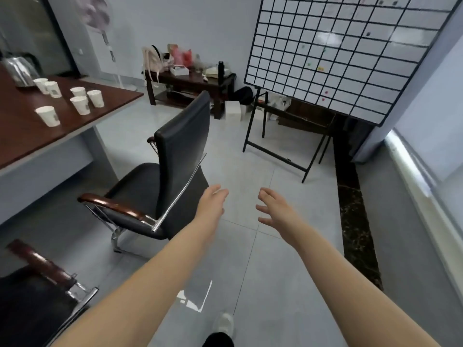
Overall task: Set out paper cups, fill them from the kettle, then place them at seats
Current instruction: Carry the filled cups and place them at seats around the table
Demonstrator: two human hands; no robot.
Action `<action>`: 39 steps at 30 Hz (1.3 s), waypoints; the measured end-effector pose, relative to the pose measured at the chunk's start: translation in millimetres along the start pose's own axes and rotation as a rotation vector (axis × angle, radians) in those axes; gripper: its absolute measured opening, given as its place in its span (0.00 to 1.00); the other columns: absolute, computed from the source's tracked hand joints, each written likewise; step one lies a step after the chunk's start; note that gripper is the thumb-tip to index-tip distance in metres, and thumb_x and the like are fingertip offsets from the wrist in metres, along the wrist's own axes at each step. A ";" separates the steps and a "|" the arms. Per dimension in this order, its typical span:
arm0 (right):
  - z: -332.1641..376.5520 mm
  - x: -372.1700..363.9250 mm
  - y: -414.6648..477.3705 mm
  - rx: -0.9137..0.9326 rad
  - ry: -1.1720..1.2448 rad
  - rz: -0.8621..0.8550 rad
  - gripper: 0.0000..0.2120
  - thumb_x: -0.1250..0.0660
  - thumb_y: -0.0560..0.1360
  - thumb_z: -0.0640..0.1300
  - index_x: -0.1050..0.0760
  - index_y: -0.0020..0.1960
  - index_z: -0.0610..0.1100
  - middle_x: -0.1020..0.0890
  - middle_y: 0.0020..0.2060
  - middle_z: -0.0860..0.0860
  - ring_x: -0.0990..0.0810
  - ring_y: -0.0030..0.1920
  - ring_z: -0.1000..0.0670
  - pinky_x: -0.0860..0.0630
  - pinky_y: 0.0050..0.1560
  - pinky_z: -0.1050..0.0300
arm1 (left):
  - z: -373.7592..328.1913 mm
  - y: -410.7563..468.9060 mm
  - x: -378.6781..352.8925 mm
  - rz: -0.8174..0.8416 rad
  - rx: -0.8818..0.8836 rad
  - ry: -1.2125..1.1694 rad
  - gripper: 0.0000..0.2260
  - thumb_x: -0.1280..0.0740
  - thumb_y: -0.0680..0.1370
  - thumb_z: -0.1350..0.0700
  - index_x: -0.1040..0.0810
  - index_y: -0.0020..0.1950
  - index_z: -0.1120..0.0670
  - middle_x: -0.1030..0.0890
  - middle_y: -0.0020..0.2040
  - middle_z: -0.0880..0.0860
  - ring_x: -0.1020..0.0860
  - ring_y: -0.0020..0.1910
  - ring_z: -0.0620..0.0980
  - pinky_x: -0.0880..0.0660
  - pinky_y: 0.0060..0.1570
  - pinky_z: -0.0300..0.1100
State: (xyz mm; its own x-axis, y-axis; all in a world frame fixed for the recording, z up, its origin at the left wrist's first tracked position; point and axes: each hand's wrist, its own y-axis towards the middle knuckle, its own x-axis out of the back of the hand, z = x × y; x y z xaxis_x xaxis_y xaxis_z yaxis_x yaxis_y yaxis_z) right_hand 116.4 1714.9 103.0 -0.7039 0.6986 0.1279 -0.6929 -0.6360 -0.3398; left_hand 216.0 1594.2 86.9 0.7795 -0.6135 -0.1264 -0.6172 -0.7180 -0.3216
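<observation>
Several white paper cups (80, 104) stand upright on the dark wooden table (25, 136) at the upper left. A metal kettle (18, 70) sits behind them at the table's far left edge. My left hand (211, 204) and my right hand (274, 209) are stretched out over the floor, well right of the table. Both have loose, spread fingers and hold nothing. My left hand is just right of a black chair's back.
A black office chair (175, 151) with wooden armrests faces the table; a second chair (37, 296) is at the lower left. A gridded whiteboard (338, 58) on a black stand fills the upper right. A cluttered low bench (190, 81) stands by the far wall. Grey tiled floor lies ahead.
</observation>
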 end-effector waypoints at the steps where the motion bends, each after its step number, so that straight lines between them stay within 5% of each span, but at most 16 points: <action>1: 6.5 5.4 26.0 0.001 -0.006 0.004 0.22 0.45 0.82 0.51 0.40 0.75 0.46 0.32 0.69 0.51 0.28 0.65 0.49 0.28 0.65 0.48 | -3.6 25.2 -9.7 -0.002 0.000 0.003 0.19 0.37 0.79 0.55 0.32 0.70 0.51 0.26 0.65 0.52 0.27 0.51 0.44 0.30 0.64 0.45; 12: 111.3 68.2 297.7 0.015 -0.100 0.045 0.24 0.46 0.82 0.52 0.43 0.76 0.47 0.33 0.70 0.52 0.30 0.60 0.53 0.30 0.67 0.48 | -99.1 297.4 -102.4 -0.085 -0.026 0.032 0.17 0.37 0.79 0.56 0.30 0.69 0.52 0.27 0.67 0.51 0.28 0.59 0.47 0.32 0.66 0.46; 20: 163.5 116.6 453.6 0.067 -0.103 0.060 0.25 0.45 0.82 0.53 0.43 0.76 0.48 0.33 0.71 0.52 0.29 0.61 0.54 0.29 0.65 0.51 | -146.5 431.5 -164.6 -0.099 -0.037 0.050 0.18 0.39 0.80 0.54 0.32 0.70 0.53 0.28 0.64 0.50 0.29 0.55 0.46 0.32 0.66 0.45; 25: 186.8 145.5 580.9 0.071 -0.135 0.166 0.26 0.46 0.82 0.53 0.46 0.77 0.49 0.36 0.74 0.52 0.32 0.69 0.52 0.30 0.67 0.51 | -167.7 537.0 -205.6 -0.193 -0.044 -0.042 0.18 0.38 0.80 0.54 0.31 0.70 0.52 0.27 0.62 0.48 0.28 0.55 0.46 0.32 0.67 0.47; 32: 249.1 163.7 748.5 0.089 -0.206 0.323 0.26 0.45 0.82 0.53 0.46 0.77 0.51 0.37 0.74 0.52 0.33 0.70 0.52 0.31 0.68 0.51 | -213.6 671.0 -242.7 -0.374 -0.086 -0.100 0.18 0.38 0.80 0.53 0.31 0.70 0.52 0.29 0.69 0.49 0.31 0.68 0.47 0.35 0.70 0.49; 35: 273.4 151.4 798.9 0.099 -0.224 0.367 0.25 0.46 0.82 0.52 0.45 0.77 0.49 0.35 0.73 0.51 0.30 0.65 0.53 0.28 0.64 0.54 | -230.0 711.1 -241.9 -0.449 -0.091 -0.136 0.17 0.39 0.81 0.54 0.30 0.69 0.53 0.28 0.67 0.49 0.30 0.67 0.47 0.35 0.70 0.47; 39: 301.1 119.3 856.5 0.086 -0.281 0.469 0.25 0.47 0.82 0.54 0.47 0.77 0.51 0.34 0.71 0.54 0.30 0.68 0.51 0.31 0.43 0.67 | -239.6 766.8 -228.3 -0.552 -0.085 -0.210 0.18 0.40 0.81 0.53 0.31 0.70 0.54 0.28 0.69 0.50 0.31 0.69 0.47 0.35 0.70 0.48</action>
State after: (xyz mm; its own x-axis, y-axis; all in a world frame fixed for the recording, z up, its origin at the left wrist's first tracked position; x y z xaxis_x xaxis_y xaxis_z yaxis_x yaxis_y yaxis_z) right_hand -608.0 1154.8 107.8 -0.9465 0.2276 0.2289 -0.2973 -0.8906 -0.3440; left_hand -460.8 1104.8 94.0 0.9865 -0.0702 -0.1477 -0.1145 -0.9415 -0.3171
